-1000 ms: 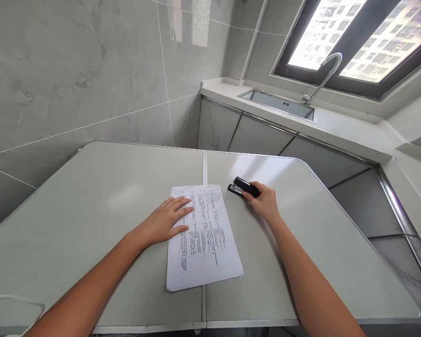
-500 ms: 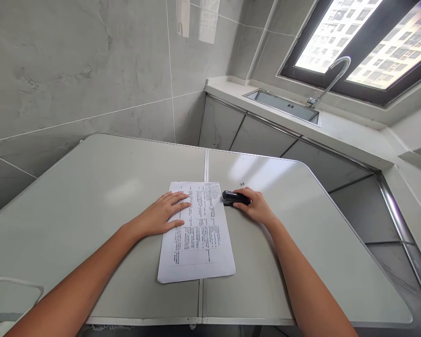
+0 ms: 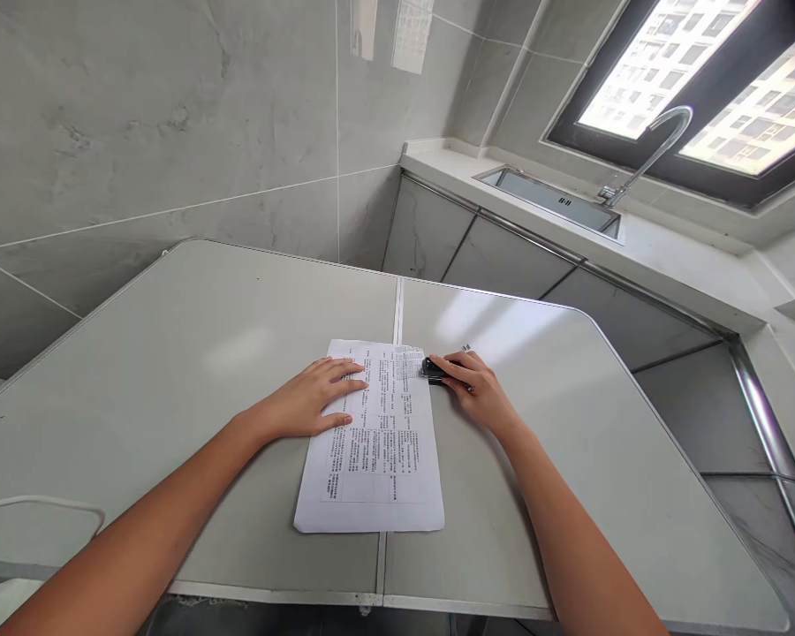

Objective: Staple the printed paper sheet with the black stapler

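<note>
Moved since the earlier frames is the black stapler (image 3: 431, 368): at first it was held apart from the printed paper (image 3: 371, 512), and its front end is now found at the paper's right edge, near the upper right corner. Its tip appears to be set over that edge. It is gripped from above by the right hand (image 3: 485, 397), right of the frame's centre, with the fingers laid across its top and the thumb along its near side. Whether it is being pressed down cannot be told.

Near the centre of the frame, the upper left part of the paper is covered by the left hand (image 3: 308, 399), which is laid flat with fingers spread; nothing is pinched by it. The paper is rested across the seam of the pale table (image 3: 556, 521).

As to progress, placing of the stapler is judged complete or nearly so. No fastened staple can be made out, so closure is recorded as unconfirmed. The stapler has not been released, nor has the paper. A small metallic piece (image 3: 466, 347) is noted on the table, just beyond the right hand.
</note>
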Demonstrator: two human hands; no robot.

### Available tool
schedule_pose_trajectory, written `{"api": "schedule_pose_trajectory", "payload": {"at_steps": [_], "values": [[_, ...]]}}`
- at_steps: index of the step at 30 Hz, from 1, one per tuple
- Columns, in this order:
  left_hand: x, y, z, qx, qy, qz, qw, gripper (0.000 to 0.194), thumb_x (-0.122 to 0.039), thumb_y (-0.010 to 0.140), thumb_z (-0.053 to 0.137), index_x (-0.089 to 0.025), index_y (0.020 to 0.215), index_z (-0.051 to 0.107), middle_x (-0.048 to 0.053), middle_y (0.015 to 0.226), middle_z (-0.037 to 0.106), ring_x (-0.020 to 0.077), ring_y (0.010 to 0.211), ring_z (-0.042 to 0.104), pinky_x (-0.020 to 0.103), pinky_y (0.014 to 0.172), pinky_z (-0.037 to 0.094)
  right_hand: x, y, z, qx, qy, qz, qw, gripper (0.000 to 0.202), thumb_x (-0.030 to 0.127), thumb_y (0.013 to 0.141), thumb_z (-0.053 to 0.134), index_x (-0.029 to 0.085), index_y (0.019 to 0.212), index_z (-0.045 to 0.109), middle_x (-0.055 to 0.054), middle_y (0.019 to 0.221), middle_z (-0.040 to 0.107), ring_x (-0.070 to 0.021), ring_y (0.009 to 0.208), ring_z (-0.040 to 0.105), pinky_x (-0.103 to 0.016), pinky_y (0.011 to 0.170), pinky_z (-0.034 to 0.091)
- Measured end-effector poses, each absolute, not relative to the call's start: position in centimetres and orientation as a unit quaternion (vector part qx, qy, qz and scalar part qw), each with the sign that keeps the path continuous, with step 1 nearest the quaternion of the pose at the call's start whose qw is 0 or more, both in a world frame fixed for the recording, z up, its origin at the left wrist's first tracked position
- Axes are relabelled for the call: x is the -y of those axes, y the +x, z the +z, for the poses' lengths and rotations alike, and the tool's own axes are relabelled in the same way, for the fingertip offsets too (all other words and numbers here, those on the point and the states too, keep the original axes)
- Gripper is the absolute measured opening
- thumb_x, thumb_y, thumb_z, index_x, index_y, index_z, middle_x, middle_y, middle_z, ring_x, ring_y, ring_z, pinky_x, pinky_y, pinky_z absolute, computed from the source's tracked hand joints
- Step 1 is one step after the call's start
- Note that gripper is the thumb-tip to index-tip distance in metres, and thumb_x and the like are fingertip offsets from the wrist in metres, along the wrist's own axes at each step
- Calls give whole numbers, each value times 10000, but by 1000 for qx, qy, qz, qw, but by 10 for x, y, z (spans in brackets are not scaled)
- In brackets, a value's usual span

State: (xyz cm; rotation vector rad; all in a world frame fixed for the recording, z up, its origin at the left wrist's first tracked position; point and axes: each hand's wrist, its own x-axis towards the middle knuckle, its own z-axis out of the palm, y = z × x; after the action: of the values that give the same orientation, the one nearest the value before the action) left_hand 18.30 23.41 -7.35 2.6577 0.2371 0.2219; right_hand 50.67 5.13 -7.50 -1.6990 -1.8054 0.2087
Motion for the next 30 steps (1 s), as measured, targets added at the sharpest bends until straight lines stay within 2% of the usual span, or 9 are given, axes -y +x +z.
{"api": "schedule_pose_trajectory", "payload": {"at_steps": [7,16,24,27,30], "values": [[-233,182,-75,-86,957,117,251,549,-441,877,745,-338,1401,621,75,1526,533,360,1417,468,572,1199,339,-51,502,-73,683,-653,81,317,491,194,1011,479,427,1429,589,-48,1115,659,-248,947,569,-501,911,528],[-235,183,-76,-84,960,102,247,549,-459,885,732,-332,1407,616,80,1533,523,364,1429,449,573,1188,345,-52,498,-70,676,-680,68,277,514,167,990,461,429,1404,616,-53,1090,664,-264,940,555,-493,868,521],[-234,182,-74,-88,958,103,253,540,-460,888,726,-339,1402,617,69,1527,530,357,1426,452,558,1187,344,-55,484,-76,672,-705,6,228,524,132,957,478,440,1334,673,-73,1004,652,-276,918,539,-499,853,453],[-235,182,-73,-87,960,97,249,542,-463,887,725,-345,1404,616,72,1531,524,362,1417,456,561,1172,357,-56,483,-76,669,-707,-14,231,525,120,954,465,413,1341,664,-72,1018,659,-279,929,535,-489,850,450],[-236,182,-73,-89,963,80,241,550,-456,900,710,-345,1426,595,73,1553,498,361,1432,432,574,1183,333,-53,495,-71,660,-709,29,247,482,144,953,491,361,1362,624,-65,1045,670,-277,950,552,-445,815,481]]}}
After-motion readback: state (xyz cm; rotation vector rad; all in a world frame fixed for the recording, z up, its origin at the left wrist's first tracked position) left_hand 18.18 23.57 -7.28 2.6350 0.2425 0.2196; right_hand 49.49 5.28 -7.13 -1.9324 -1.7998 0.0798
